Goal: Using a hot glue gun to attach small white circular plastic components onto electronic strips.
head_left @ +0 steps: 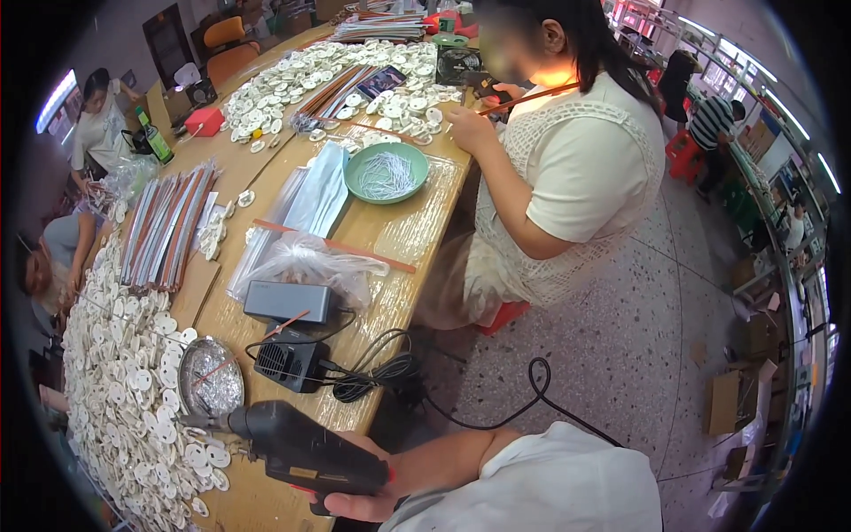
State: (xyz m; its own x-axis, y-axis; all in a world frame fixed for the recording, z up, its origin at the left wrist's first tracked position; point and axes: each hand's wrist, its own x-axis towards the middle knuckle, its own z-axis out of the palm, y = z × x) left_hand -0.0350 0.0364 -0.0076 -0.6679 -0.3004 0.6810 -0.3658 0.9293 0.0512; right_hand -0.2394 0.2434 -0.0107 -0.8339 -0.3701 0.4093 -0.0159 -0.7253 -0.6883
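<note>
My right hand (368, 505) is closed around a black pistol-shaped power drill (306, 448) with red parts, low in the view. Its narrow nose points left, over the edge of a large heap of small white disc-shaped pieces (133, 381). Just beyond the nose sits a round metal dish (182, 377) holding shiny small parts, too small to name, with a thin orange-brown strip across it. My left hand does not show.
A grey box (288, 301), a black device (292, 362) and coiled black cable (377, 377) stand along the table's right side. Beyond are bundled strips (168, 230), plastic bags (310, 262) and a green bowl (386, 197). A co-worker (576, 168) sits at the far right; others work at left.
</note>
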